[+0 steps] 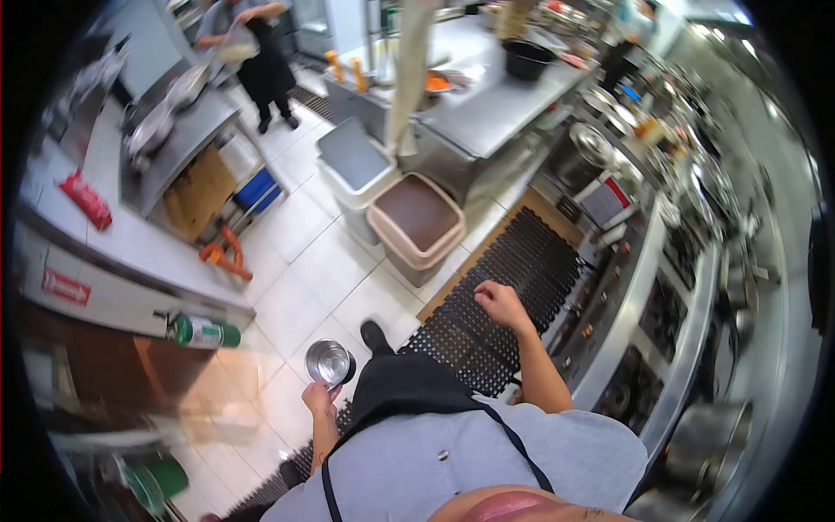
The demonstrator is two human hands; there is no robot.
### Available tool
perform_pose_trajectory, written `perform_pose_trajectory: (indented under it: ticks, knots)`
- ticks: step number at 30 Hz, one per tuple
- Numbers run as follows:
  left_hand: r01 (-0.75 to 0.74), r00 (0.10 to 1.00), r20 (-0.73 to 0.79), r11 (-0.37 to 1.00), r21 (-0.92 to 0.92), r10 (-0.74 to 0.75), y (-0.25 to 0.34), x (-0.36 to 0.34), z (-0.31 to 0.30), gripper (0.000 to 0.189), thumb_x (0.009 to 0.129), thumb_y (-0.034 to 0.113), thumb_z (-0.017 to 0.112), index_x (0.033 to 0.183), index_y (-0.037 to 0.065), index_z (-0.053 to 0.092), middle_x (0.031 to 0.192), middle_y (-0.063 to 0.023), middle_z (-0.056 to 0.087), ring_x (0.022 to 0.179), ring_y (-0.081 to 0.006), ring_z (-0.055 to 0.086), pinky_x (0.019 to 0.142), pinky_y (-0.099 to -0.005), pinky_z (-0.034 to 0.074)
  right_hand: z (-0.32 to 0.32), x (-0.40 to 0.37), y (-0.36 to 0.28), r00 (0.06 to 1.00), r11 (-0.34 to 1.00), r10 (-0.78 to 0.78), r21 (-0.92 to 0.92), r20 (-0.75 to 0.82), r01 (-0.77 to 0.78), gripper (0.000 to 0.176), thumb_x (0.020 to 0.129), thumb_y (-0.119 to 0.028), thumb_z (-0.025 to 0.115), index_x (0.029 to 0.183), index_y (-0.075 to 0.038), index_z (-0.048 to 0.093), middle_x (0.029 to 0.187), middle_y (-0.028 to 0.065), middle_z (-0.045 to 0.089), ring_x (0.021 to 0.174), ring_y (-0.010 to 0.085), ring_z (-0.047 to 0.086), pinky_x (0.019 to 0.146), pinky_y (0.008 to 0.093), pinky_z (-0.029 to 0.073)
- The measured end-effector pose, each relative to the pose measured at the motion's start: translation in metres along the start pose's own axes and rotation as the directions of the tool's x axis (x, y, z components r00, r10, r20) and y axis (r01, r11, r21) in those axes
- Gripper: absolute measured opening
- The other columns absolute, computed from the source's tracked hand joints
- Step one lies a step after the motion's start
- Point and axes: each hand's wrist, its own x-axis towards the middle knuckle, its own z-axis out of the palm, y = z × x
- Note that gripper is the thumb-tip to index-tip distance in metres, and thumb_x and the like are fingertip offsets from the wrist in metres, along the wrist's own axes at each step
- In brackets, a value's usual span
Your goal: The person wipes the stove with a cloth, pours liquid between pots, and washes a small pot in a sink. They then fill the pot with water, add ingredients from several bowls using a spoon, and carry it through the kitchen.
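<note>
My left hand (320, 398) is closed around the handle of a small metal saucepan (329, 360), held out over the tiled floor. The saucepan's open top faces up and its inside looks bare and shiny. My right hand (499, 304) is raised in front of me, above the black rubber mat (487, 335). Its fingers are curled in a loose fist, and nothing shows in them.
Two lidded bins, one grey (355, 157) and one brown (417, 217), stand ahead by a steel counter (487, 113). A stove (639, 331) runs along my right. A green gas cylinder (204, 332) is at left. Another person (252, 61) stands far left, holding a clear bag.
</note>
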Motion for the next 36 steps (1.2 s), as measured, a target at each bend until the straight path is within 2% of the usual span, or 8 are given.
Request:
perform_pose_trajectory:
  ticks: [11, 15, 16, 18, 20, 25, 32, 36]
  knots:
    - [0.015, 0.962, -0.272, 1.000, 0.021, -0.009, 0.106, 0.144, 0.000, 0.017, 0.075, -0.001, 0.049, 0.060, -0.002, 0.043, 0.066, -0.0121, 0.053, 0.056, -0.0221, 0.058, 0.054, -0.0391, 0.059, 0.122, 0.202, -0.040, 0.887, 0.934, 0.057, -0.339, 0.458, 0.115, 0.033, 0.078, -0.024, 0.059, 0.105, -0.003, 0.058, 0.089, 0.0211, 0.063, 0.084, 0.0357, 0.060, 0.075, 0.0409, 0.047]
    - [-0.224, 0.951, -0.192, 0.967, 0.121, 0.244, 0.147, 0.222, 0.002, 0.007, 0.072, 0.002, 0.049, 0.066, -0.002, 0.049, 0.067, -0.0075, 0.052, 0.055, -0.0190, 0.052, 0.046, -0.0366, 0.052, 0.153, 0.264, -0.097, 0.811, 0.934, -0.007, -0.286, 0.585, 0.215, 0.039, 0.079, -0.027, 0.057, 0.111, -0.006, 0.055, 0.097, 0.0221, 0.061, 0.093, 0.0376, 0.057, 0.080, 0.0432, 0.045]
    - [-0.359, 0.893, 0.053, 0.634, 0.685, 0.448, 0.150, 0.264, -0.014, 0.008, 0.072, 0.003, 0.049, 0.065, -0.003, 0.048, 0.068, -0.0088, 0.053, 0.058, -0.0208, 0.054, 0.048, -0.0359, 0.053, 0.168, 0.283, -0.092, 0.811, 0.902, -0.155, -0.254, 0.565, 0.350, 0.040, 0.078, -0.028, 0.058, 0.113, -0.008, 0.053, 0.099, 0.0207, 0.060, 0.093, 0.0375, 0.057, 0.079, 0.0437, 0.046]
    - [-0.521, 0.800, 0.286, 0.377, 0.766, 0.527, 0.196, 0.333, 0.007, 0.008, 0.072, 0.003, 0.049, 0.066, -0.002, 0.048, 0.068, -0.0092, 0.053, 0.058, -0.0212, 0.055, 0.048, -0.0360, 0.053, 0.194, 0.330, -0.114, 0.822, 0.844, -0.081, -0.399, 0.564, 0.357, 0.033, 0.076, -0.023, 0.057, 0.106, -0.007, 0.058, 0.093, 0.0183, 0.063, 0.087, 0.0345, 0.060, 0.075, 0.0448, 0.047]
    - [-0.525, 0.832, 0.310, 0.476, 0.705, 0.459, 0.244, 0.387, 0.042, 0.008, 0.072, 0.003, 0.049, 0.066, -0.002, 0.048, 0.067, -0.0096, 0.053, 0.058, -0.0215, 0.055, 0.048, -0.0361, 0.053, 0.204, 0.384, -0.170, 0.796, 0.821, 0.084, -0.494, 0.600, 0.286, 0.026, 0.073, -0.022, 0.057, 0.093, -0.007, 0.065, 0.087, 0.0173, 0.064, 0.083, 0.0339, 0.061, 0.069, 0.0468, 0.049]
    - [-0.300, 0.953, 0.207, 0.797, 0.525, 0.222, 0.310, 0.461, 0.158, 0.009, 0.073, 0.004, 0.050, 0.066, -0.002, 0.048, 0.067, -0.0106, 0.054, 0.058, -0.0223, 0.056, 0.048, -0.0363, 0.054, 0.233, 0.509, -0.256, 0.835, 0.875, -0.268, -0.241, 0.481, 0.420, 0.029, 0.081, -0.026, 0.056, 0.098, -0.003, 0.055, 0.087, 0.0192, 0.061, 0.086, 0.0370, 0.059, 0.070, 0.0474, 0.048]
    - [-0.159, 0.961, 0.274, 0.900, 0.405, 0.046, 0.399, 0.568, 0.250, 0.009, 0.073, 0.004, 0.051, 0.066, -0.001, 0.048, 0.067, -0.0120, 0.055, 0.057, -0.0234, 0.058, 0.049, -0.0367, 0.054, 0.265, 0.596, -0.352, 0.665, 0.835, -0.394, -0.055, 0.634, 0.547, 0.039, 0.082, -0.026, 0.056, 0.114, -0.004, 0.053, 0.097, 0.0228, 0.060, 0.095, 0.0387, 0.056, 0.080, 0.0482, 0.045]
    - [-0.110, 0.943, 0.331, 0.920, 0.376, -0.022, 0.433, 0.624, 0.289, 0.010, 0.073, 0.005, 0.051, 0.067, -0.001, 0.047, 0.067, -0.0128, 0.055, 0.057, -0.0240, 0.059, 0.049, -0.0369, 0.055, 0.280, 0.625, -0.344, 0.736, 0.878, -0.335, -0.088, 0.588, 0.471, 0.041, 0.079, -0.026, 0.057, 0.113, -0.003, 0.055, 0.095, 0.0238, 0.061, 0.092, 0.0390, 0.058, 0.081, 0.0461, 0.044]
